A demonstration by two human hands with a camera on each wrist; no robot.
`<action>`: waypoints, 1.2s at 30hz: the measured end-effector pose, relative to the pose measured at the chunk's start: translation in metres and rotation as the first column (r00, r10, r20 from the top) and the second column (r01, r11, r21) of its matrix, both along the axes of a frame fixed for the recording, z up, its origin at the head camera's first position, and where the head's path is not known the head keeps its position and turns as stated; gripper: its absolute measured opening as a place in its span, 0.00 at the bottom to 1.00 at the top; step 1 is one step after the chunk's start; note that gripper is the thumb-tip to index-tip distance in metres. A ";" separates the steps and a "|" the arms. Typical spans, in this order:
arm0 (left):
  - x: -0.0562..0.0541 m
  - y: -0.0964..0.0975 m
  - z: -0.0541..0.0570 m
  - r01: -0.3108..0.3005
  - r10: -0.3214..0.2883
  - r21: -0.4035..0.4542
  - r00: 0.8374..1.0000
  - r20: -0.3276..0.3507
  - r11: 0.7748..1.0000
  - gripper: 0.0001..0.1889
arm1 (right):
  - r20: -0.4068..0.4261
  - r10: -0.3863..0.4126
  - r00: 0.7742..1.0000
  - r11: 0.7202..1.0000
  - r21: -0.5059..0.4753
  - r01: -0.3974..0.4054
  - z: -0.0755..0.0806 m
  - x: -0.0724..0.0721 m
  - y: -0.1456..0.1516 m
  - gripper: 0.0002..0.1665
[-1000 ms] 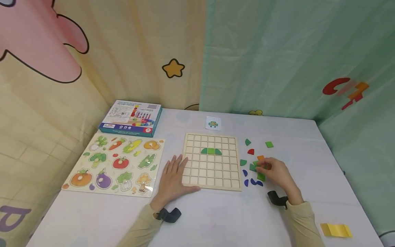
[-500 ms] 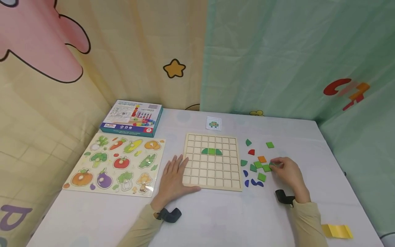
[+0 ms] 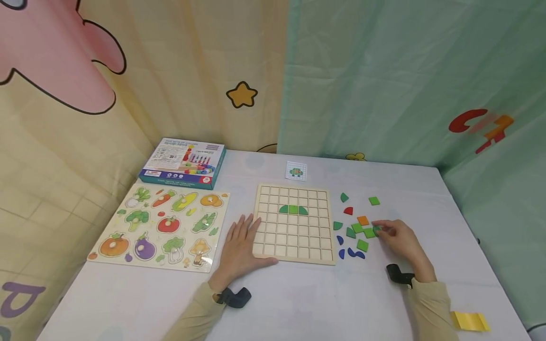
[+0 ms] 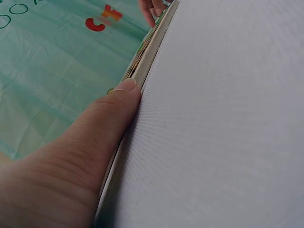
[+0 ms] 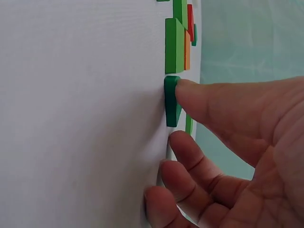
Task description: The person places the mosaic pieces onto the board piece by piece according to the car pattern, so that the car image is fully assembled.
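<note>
My left hand (image 3: 239, 246) lies with spread fingers at the left edge of a wooden grid board (image 3: 294, 239). Its thumb (image 4: 111, 111) rests along the board's near edge. Two dark green quarter-circle pieces flank a light green square (image 3: 293, 209) on the grid. To the right, my right hand (image 3: 398, 239) pinches a dark green quarter-circle piece (image 5: 171, 107) low at the table. In the right wrist view the thumb (image 5: 190, 95) presses it; the index fingertip is hidden there. Light green squares (image 3: 362, 245), an orange square (image 3: 362, 220) and several blue pieces (image 3: 352, 252) lie beside that hand.
Behind the board lies a small turtle picture card (image 3: 296, 171). A vegetable peg puzzle (image 3: 158, 241) and a toy box (image 3: 183, 163) take up the left side. Yellow folded paper (image 3: 470, 321) lies near the right front corner. Curtains hang behind the table.
My right hand has moved right from over the green squares, uncovering them and the orange square, and now has the dark green quarter-circle piece at its fingertips. The left hand has stayed still.
</note>
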State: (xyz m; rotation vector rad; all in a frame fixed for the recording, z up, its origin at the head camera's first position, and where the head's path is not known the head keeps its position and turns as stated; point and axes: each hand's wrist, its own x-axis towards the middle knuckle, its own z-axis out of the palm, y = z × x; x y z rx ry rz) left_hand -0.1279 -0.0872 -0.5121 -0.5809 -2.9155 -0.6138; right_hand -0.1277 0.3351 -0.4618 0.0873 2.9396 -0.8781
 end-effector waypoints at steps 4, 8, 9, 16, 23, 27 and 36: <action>0.000 0.001 0.001 0.002 -0.002 -0.007 1.000 0.009 1.000 0.61 | 0.004 0.020 1.000 0.999 0.027 -0.020 0.001 0.007 0.005 0.18; 0.001 0.000 0.001 0.003 -0.003 0.000 1.000 -0.006 1.000 0.61 | -0.009 0.003 1.000 0.999 0.042 -0.003 0.001 0.015 0.008 0.19; 0.001 0.000 0.001 0.003 -0.003 0.001 1.000 -0.010 1.000 0.61 | -0.017 0.002 1.000 0.999 0.043 -0.001 0.002 0.017 0.008 0.19; 0.001 -0.001 0.001 -0.010 0.010 -0.011 1.000 0.010 1.000 0.61 | -0.083 0.020 0.996 0.998 0.056 -0.016 0.001 0.021 0.009 0.16; 0.001 0.000 0.000 -0.006 0.006 -0.018 1.000 0.019 1.000 0.61 | -0.040 0.004 0.999 0.999 0.046 -0.002 0.003 0.020 0.012 0.13; 0.001 0.000 -0.001 -0.006 0.006 -0.017 1.000 0.013 1.000 0.61 | -0.038 -0.035 0.999 0.999 0.029 0.036 0.005 0.022 0.010 0.14; 0.000 0.000 -0.001 -0.006 0.006 -0.010 1.000 0.009 1.000 0.61 | -0.095 -0.078 0.992 0.997 0.013 0.080 0.011 0.029 -0.010 0.09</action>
